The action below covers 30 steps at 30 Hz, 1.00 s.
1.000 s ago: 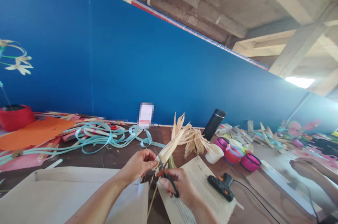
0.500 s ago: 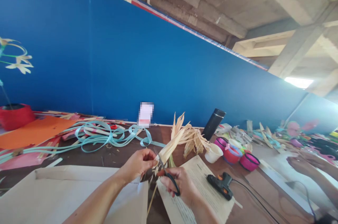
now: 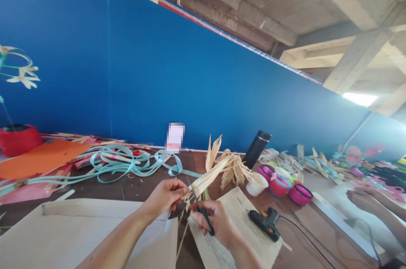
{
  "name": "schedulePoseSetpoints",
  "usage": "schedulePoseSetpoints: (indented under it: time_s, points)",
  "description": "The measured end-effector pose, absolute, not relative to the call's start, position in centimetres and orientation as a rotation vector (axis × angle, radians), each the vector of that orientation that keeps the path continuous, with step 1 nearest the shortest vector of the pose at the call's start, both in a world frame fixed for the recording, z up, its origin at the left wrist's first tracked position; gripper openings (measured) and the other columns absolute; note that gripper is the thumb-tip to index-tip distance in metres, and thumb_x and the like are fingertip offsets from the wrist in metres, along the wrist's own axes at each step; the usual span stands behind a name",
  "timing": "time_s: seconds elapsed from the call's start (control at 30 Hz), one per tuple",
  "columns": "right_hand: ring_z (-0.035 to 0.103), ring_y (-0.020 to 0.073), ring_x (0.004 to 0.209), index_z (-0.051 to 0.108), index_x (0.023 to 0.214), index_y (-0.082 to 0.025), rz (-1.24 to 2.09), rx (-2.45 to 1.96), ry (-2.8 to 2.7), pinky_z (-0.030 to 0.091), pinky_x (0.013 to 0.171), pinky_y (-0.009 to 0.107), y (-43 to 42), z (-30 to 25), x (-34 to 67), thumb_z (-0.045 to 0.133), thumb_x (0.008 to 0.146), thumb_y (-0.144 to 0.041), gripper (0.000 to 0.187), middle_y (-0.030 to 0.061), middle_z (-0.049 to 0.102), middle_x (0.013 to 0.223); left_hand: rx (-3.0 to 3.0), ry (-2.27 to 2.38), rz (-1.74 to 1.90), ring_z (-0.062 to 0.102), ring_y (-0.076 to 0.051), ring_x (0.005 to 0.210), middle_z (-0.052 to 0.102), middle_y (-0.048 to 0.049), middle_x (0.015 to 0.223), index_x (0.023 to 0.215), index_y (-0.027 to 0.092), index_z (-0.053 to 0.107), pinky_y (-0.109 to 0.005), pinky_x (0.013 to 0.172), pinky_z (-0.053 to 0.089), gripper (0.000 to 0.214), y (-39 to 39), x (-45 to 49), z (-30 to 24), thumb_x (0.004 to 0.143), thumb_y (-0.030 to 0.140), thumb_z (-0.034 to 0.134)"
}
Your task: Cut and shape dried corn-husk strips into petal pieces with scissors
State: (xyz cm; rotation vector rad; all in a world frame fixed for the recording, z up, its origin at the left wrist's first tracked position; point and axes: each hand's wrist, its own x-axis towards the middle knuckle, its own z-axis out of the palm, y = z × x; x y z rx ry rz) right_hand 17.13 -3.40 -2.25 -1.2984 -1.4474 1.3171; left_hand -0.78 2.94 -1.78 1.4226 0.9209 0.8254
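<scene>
My left hand (image 3: 165,199) pinches the near end of a pale dried corn husk (image 3: 210,177), which stretches away to the right. In my right hand (image 3: 219,220) is a pair of scissors (image 3: 207,219) with dark handles, its blades pointing up across the husk's near end beside my left fingertips. Whether the blades are fully closed is hard to make out. Small husk scraps hang just below the blades. Behind, a bunch of dry husks (image 3: 236,171) lies on the table.
A black hot glue gun (image 3: 268,223) rests on a printed sheet (image 3: 236,201). Beyond are a white cup (image 3: 256,184), small coloured pots (image 3: 300,193) and a black flask (image 3: 257,148). Light-blue ribbon (image 3: 133,165) and a white board (image 3: 95,235) lie left. Another person's hands (image 3: 364,199) are at right.
The husk has dropped lower and now leans further to the right. The scissors have shifted slightly, with their handles closer together. My left hand is almost where it was.
</scene>
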Motion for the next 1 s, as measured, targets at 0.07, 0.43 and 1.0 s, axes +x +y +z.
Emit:
schedulePoseSetpoints:
  time_s: [0.07,0.43,1.0]
  points:
    - [0.04,0.0058,0.041,0.066,0.089,-0.008,1.317,-1.328,-1.421,0.035,0.039,0.018,-3.4,-2.2,17.1,0.07,0.066,-0.04,0.039,-0.0033,0.048,0.049,1.446,0.948,0.842,0.039,-0.005,0.038,0.049,0.0043,0.053,0.071,0.014,0.063,-0.017,0.039,0.03,0.031,3.0,-0.7,-1.9,0.067,0.045,0.06]
    - [0.035,0.0038,0.037,0.065,0.083,-0.01,1.329,-1.304,-1.486,0.029,0.037,0.017,-2.9,-3.7,17.8,0.069,0.067,-0.04,0.034,-0.0051,0.045,0.047,1.168,1.015,0.979,0.051,-0.008,0.049,0.055,0.0012,0.057,0.078,0.014,0.063,-0.018,0.047,0.042,0.027,3.7,-0.9,-2.5,0.065,0.038,0.064]
    - [0.041,0.0052,0.038,0.065,0.088,-0.008,1.324,-1.319,-1.484,0.036,0.038,0.017,-3.5,-2.6,17.5,0.066,0.071,-0.039,0.036,-0.0026,0.049,0.049,0.837,0.907,1.032,0.061,-0.01,0.065,0.065,-0.0034,0.068,0.072,0.013,0.059,-0.021,0.065,0.051,0.021,3.5,-0.8,-1.5,0.059,0.023,0.073]
